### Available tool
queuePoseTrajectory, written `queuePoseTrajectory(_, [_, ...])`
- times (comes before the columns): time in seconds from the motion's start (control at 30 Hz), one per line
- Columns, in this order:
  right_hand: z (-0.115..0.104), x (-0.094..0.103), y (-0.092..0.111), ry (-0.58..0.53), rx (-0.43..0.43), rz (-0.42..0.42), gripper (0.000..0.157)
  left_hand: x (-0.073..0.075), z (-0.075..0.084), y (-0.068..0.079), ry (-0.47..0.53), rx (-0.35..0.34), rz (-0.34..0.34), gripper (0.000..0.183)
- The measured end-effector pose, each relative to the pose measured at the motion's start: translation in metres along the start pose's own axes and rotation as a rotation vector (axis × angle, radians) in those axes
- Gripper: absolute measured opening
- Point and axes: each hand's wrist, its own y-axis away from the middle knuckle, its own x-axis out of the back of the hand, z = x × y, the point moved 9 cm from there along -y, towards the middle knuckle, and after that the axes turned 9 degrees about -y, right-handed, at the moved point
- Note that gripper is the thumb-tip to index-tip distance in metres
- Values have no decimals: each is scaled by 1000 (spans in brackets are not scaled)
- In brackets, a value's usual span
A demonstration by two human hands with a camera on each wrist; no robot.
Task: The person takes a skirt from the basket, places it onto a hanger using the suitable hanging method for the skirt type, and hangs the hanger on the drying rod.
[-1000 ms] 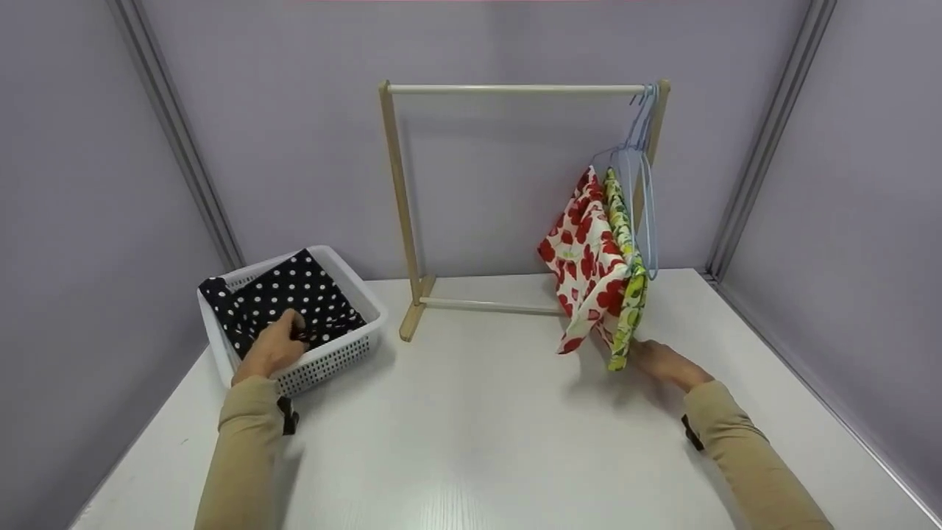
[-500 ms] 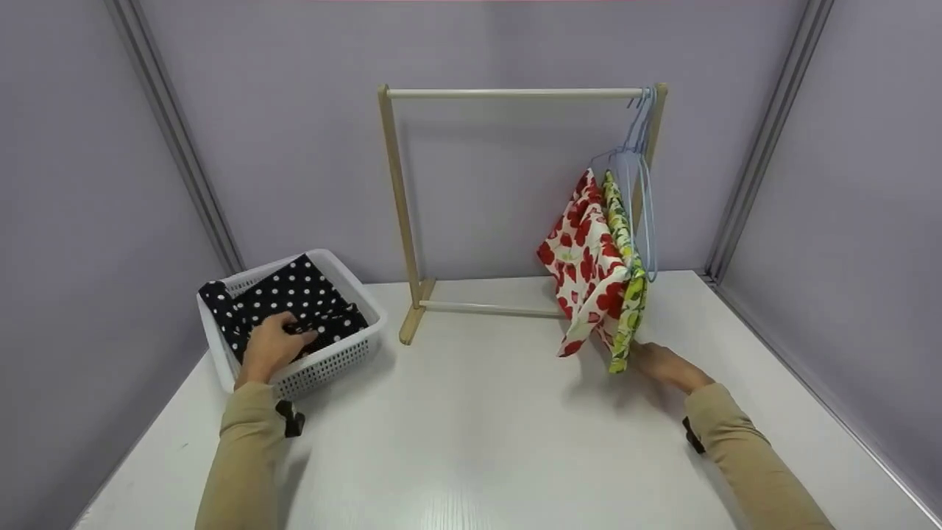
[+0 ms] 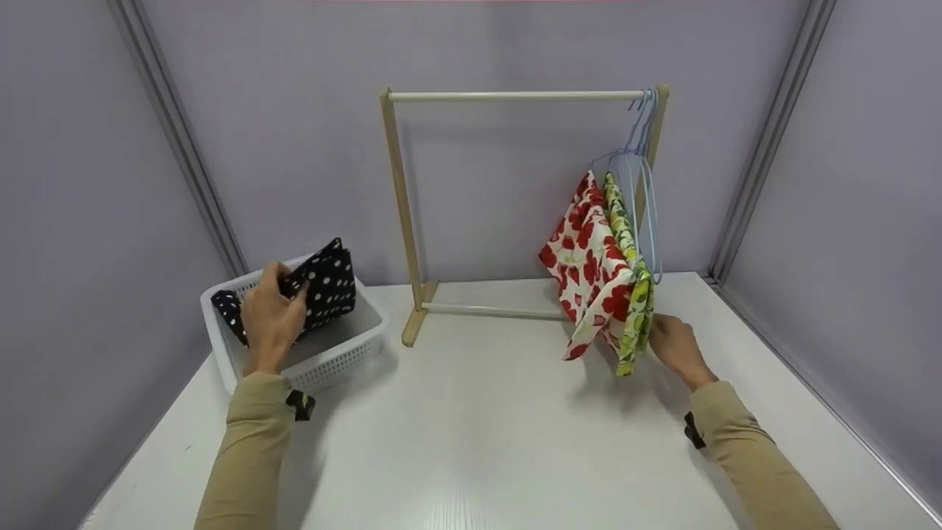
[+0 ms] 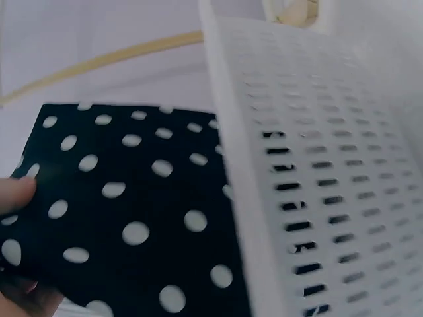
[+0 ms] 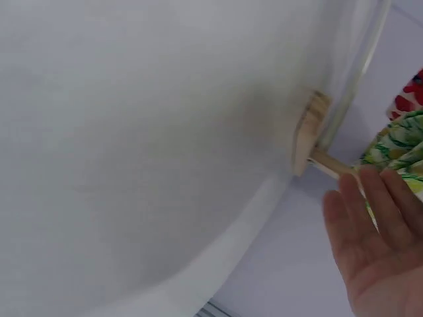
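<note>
My left hand pinches a black cloth with white polka dots between thumb and fingers, over the white plastic basket. In the left wrist view the cloth spreads flat beside the perforated basket wall, with a thumb on its near edge. Part of the cloth still lies over the basket's left side. On the right, my right hand is beside a yellow-green patterned garment; the right wrist view shows its fingers straight, holding nothing. In front of that garment hangs a white one with red flowers.
A wooden rack with a white top rail stands at the back of the white table. Light blue hangers crowd its right end. Grey panel walls enclose the table on three sides.
My left hand has gathered the polka-dot cloth and lifted it partly out of the basket, baring the basket floor. My right hand has risen slightly beside the yellow-green garment.
</note>
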Motion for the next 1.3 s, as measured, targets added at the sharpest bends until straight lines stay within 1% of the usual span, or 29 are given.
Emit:
queuePoseTrajectory(0.07, [-15,17,-1,10,59,149,43,8,10,-4,7,-14,76,21])
queuePoseTrajectory(0.13, [-28,34,1,1,98,289,40,14,21,-8,28,-24,138,21])
queuePoseTrajectory(0.2, [-40,48,3,-38,108,403,39,20,31,-10,49,-34,194,20])
queuePoseTrajectory(0.27, [-50,59,7,-96,114,488,39,24,42,-12,76,-46,235,19])
queuePoseTrajectory(0.37, [-66,70,12,-190,121,562,41,28,60,-13,116,-73,283,17])
queuePoseTrajectory(0.47, [-84,80,18,-246,155,616,42,28,82,-13,133,-129,314,19])
queuePoseTrajectory(0.57, [-105,89,22,-245,220,669,39,27,105,-14,137,-199,345,26])
queuePoseTrajectory(0.73, [-140,98,28,-188,373,749,30,26,141,-9,189,-285,402,34])
queuePoseTrajectory(0.83, [-164,92,33,-157,489,749,25,22,161,-2,218,-330,423,29])
queuePoseTrajectory(0.9, [-180,82,36,-133,576,717,21,18,173,3,231,-362,428,24])
queuePoseTrajectory(0.97, [-195,67,40,-105,663,661,16,12,184,10,237,-392,423,23])
queuePoseTrajectory(1.07, [-213,40,43,-67,763,560,9,0,197,21,232,-434,395,26])
queuePoseTrajectory(1.13, [-221,22,44,-53,800,491,6,-8,204,29,212,-461,368,29])
queuePoseTrajectory(1.2, [-226,5,43,-61,809,422,6,-15,211,36,188,-486,331,30])
queuePoseTrajectory(1.23, [-227,-3,42,-68,804,391,6,-19,213,39,178,-496,312,30])
queuePoseTrajectory(1.3, [-227,-19,39,-93,759,315,7,-26,217,45,170,-508,270,32])
